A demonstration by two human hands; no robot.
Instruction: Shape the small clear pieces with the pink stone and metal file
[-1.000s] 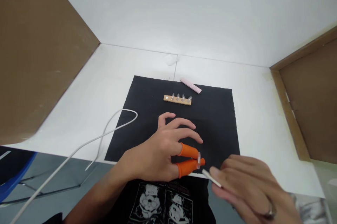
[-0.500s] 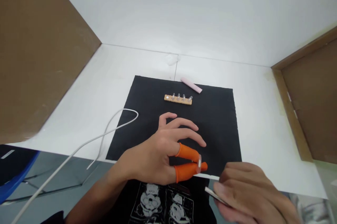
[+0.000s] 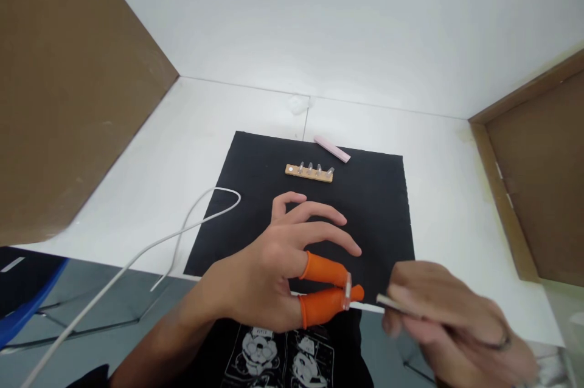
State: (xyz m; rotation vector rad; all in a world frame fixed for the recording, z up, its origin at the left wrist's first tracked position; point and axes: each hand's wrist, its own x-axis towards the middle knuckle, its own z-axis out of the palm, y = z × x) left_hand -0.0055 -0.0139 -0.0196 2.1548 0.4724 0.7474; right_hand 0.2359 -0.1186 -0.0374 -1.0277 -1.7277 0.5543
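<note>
Across the white table (image 3: 460,205) lies a black rectangular mat (image 3: 374,193), perhaps as a dark backdrop. Above its near edge, my left hand (image 3: 260,272), its thumb and forefinger in orange rubber sleeves, pinches a small clear nail-like piece (image 3: 347,292), probably covered for grip. Just beside it, my right hand (image 3: 447,315), blurred, grasps a thin pale flat stick (image 3: 393,304), tip outward, seemingly for control. Farther off, a small tan strip (image 3: 309,174) props up four clear pieces (image 3: 319,169).

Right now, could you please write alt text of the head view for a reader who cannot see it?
The left hand, in orange finger covers, pinches a small clear piece; the right hand holds a thin stick. Beyond, a strip with clear pieces lies on a black mat.
</note>
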